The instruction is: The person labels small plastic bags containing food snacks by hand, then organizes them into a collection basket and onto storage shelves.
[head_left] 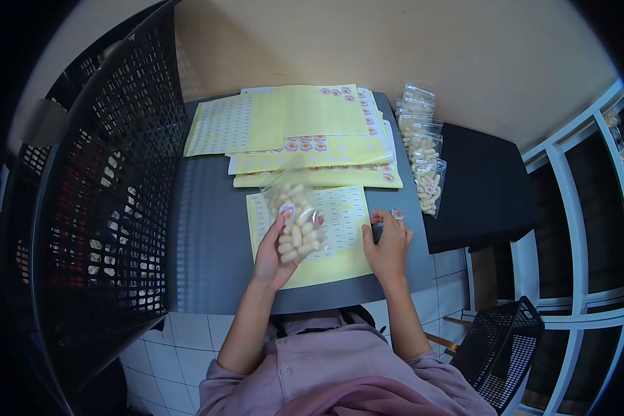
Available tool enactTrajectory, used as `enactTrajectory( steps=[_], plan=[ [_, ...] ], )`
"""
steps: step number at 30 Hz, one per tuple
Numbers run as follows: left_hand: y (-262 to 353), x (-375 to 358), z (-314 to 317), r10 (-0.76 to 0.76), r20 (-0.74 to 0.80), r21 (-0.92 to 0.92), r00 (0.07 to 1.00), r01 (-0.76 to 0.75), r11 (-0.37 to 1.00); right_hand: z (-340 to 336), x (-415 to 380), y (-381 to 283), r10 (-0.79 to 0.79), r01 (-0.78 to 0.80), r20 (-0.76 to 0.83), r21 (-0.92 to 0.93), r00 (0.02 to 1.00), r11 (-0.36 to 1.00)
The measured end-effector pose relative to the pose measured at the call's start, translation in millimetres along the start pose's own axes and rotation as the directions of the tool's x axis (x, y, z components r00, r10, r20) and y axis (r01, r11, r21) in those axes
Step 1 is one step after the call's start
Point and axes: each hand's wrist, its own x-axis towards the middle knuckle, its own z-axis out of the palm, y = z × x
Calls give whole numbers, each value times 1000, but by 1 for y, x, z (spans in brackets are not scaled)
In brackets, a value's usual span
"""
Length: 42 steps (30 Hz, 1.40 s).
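Observation:
My left hand (274, 256) grips a clear plastic bag (299, 225) filled with pale, rod-shaped pieces. A round sticker with a red and orange print (286, 212) shows on the bag's front, beside my thumb. My right hand (388, 246) rests over the table at the right edge of a yellow label sheet (305, 274), fingers bent and thumb apart from them. Just past its fingertips lies a small round sticker (397, 213) on the grey table (208, 229). The label sheet carries columns of small white printed labels and is partly covered by the bag.
Yellow and white sticker sheets (319, 114) are stacked at the back of the table. Several filled bags (426, 149) lie in an overlapping row along the right edge, beside a black-covered surface (489, 187). A tall black perforated basket (104, 180) stands left; a smaller black basket (499, 347) sits lower right.

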Motion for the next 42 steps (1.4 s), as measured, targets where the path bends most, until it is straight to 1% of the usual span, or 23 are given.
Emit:
enactTrajectory(
  steps=[1, 4, 5, 7, 8, 10, 11, 13, 17, 19, 27, 29, 31, 32, 33, 34, 35, 37, 38, 39, 40, 41, 42],
  plan=[
    [1, 7, 4, 0, 1, 1, 1000, 0, 1000, 0, 2, -1, 29, -29, 37, 8, 999, 1000],
    [-3, 27, 7, -53, 77, 146, 996, 42, 988, 2, 6, 1, 76, -79, 53, 62, 996, 995],
    [-7, 34, 2, -55, 76, 146, 996, 44, 988, 3, 7, 1, 78, -81, 54, 62, 995, 995],
    [-13, 46, -4, -73, 90, 170, 993, 57, 984, 3, 10, 3, 79, -88, 66, 150, 995, 985],
    [-15, 50, -5, -84, 45, 178, 995, 74, 981, 4, 11, 4, 82, -90, 62, 149, 995, 985],
    [-17, 48, -7, -86, 34, 171, 996, 79, 982, 5, 14, 7, 123, -177, 142, 491, 982, 853],
    [-18, 47, -8, -85, 19, 163, 996, 81, 983, 7, 15, 7, 126, -179, 140, 491, 982, 852],
    [-20, 47, -15, -92, 23, 155, 995, 88, 984, 10, 16, 7, 203, -321, 248, 710, 947, 627],
    [-22, 49, -22, -83, 57, 146, 995, 74, 986, 12, 16, 5, 217, -298, 208, 752, 954, 587],
    [-23, 49, -22, -83, 49, 141, 995, 75, 987, 11, 16, 4, 255, -324, 212, 750, 943, 576],
    [-24, 49, -23, -71, 46, 146, 996, 64, 987, 14, 12, 2, 280, -305, 160, 727, 947, 615],
    [-24, 49, -26, -72, 73, 138, 995, 61, 989, 14, 11, 2, 279, -290, 138, 718, 951, 633],
    [-24, 49, -26, -71, 84, 159, 994, 57, 986, 16, 10, 6, 229, -234, 97, 664, 969, 710],
    [-24, 48, -26, -69, 93, 179, 993, 52, 982, 15, 10, 5, 229, -233, 95, 664, 969, 711],
    [-24, 47, -21, -69, 96, 181, 993, 51, 982, 13, 10, 4, 162, -145, 28, 611, 986, 778],
    [-25, 45, -13, 2, 95, 235, 996, -25, 972, 11, 10, 3, 89, -56, -34, 549, 995, 834],
    [-25, 44, -7, 75, 98, 288, 992, -101, 952, 9, 10, 1, 87, -52, -37, 550, 996, 834],
    [-27, 43, -7, 112, 78, 319, 991, -131, 939, 4, 9, -2, 34, 55, -178, 472, 983, 880],
    [-27, 43, -8, 146, 58, 349, 988, -157, 924, 4, 9, 0, 33, 57, -180, 473, 983, 879],
    [-28, 44, -11, 148, 60, 351, 987, -159, 923, 3, 9, 3, 92, 28, -188, 553, 978, 833],
    [-30, 46, -15, 206, 85, 378, 975, -223, 899, 3, 10, 5, 151, 3, -191, 628, 970, 778],
    [-30, 48, -17, 262, 112, 402, 958, -285, 870, 1, 11, 4, 152, 5, -195, 630, 969, 777],
    [-27, 45, -11, 261, 116, 405, 958, -286, 869, -5, 12, 1, 176, 1, -167, 729, 970, 685]
  ],
)
